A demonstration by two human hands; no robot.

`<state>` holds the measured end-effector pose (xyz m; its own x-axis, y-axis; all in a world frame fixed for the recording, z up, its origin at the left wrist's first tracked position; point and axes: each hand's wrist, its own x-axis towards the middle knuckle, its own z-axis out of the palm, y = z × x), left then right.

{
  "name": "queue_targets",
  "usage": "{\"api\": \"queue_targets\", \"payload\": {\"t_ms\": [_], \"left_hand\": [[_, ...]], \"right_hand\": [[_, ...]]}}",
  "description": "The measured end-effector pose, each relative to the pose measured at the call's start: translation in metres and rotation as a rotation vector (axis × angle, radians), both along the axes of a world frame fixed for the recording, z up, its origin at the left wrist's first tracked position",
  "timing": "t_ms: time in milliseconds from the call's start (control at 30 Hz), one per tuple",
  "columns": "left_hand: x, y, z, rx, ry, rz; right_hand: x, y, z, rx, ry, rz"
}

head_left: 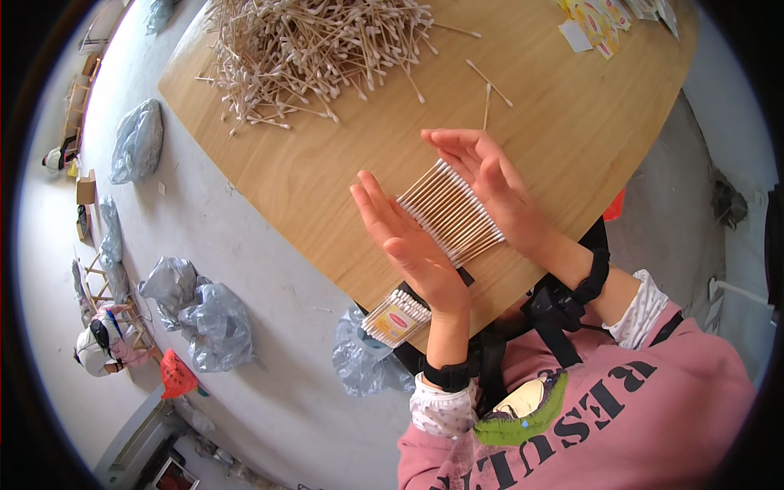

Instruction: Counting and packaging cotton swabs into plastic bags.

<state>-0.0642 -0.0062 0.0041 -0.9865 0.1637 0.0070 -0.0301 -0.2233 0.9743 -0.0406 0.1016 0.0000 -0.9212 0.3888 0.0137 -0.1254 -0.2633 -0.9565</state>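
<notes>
A flat row of cotton swabs (452,214) lies side by side on the wooden table, their wooden sticks parallel and their white tips lined up. My left hand (408,241) stands on edge against the tips at one end, fingers stretched out. At the opposite end my right hand (494,184) rests against the tips, its fingers extended and the thumb raised. Neither hand is closed around the swabs. Beside my left wrist, at the table edge, sits a bundle of cotton swabs (397,317) with a yellow and white label.
A large heap of loose cotton swabs (314,53) covers the far left of the table (588,122). Yellow printed packets (596,24) lie at the far right. Grey plastic bags (216,322) stand on the floor at left, where another person (104,343) sits.
</notes>
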Motion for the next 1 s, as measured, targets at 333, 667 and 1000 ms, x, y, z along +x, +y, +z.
{"api": "queue_targets", "payload": {"t_ms": [333, 667, 1000], "left_hand": [[0.036, -0.010, 0.016, -1.454, 0.571, -0.543], [0.030, -0.007, 0.012, -1.464, 0.580, -0.500], [0.049, -0.019, 0.026, -1.435, 0.594, -0.523]], "right_hand": [[0.036, 0.028, 0.004, 0.208, -0.012, -0.199], [0.047, 0.027, 0.006, 0.250, -0.001, -0.107], [0.051, 0.030, 0.006, 0.295, -0.002, -0.103]]}}
